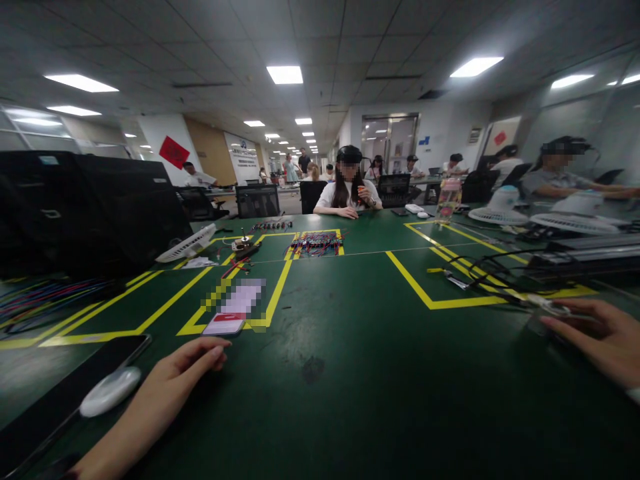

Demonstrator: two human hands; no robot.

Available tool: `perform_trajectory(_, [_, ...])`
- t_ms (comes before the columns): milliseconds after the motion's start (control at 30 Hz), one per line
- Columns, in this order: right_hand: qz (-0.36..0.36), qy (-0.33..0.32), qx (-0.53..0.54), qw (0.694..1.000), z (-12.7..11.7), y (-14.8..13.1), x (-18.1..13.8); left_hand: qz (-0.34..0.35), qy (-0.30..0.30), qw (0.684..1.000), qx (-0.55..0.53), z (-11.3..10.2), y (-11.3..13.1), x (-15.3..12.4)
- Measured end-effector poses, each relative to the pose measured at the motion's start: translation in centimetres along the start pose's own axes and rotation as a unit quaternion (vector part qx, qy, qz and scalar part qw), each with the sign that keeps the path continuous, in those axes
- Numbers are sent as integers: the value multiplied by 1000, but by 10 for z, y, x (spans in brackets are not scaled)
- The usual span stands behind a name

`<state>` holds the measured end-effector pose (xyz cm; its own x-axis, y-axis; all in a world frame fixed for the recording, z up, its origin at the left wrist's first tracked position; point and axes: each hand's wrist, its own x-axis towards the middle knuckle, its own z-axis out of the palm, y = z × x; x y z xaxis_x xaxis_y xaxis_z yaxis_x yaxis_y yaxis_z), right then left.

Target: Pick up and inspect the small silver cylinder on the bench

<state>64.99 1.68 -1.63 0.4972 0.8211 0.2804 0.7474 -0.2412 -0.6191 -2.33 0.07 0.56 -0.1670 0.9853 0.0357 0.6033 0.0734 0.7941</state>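
Resting near the green table (340, 400) on the left, my left hand (185, 367) holds nothing, its fingers loosely bent and slightly apart. Just beyond its fingertips lies a phone (225, 323) with a lit screen, partly pixelated. My right hand (600, 333), at the right edge, has its thumb and fingers around a small dark greyish object (545, 323). That object is blurred and partly hidden, so its kind is unclear. Black cables (493, 277) with a pale connector lie beside it.
A white mouse (110, 392) and a dark tablet-like slab (65, 387) lie at left, below a black computer case (90, 207). Wire bundles (317, 245) and a small motor-like part (243, 244) sit mid-table. A bottle (449, 200) and white fans (500, 207) stand right. A person (347, 190) sits opposite.
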Motion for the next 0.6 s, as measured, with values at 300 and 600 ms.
perform_trajectory(300, [-368,80,99,921,71,-103,-53,7,-1,1000,-11,0,-6,2])
perform_trajectory(600, [-462,-202,237,830,122,-221,-144,7,7,1000,-5,-2,-9,2])
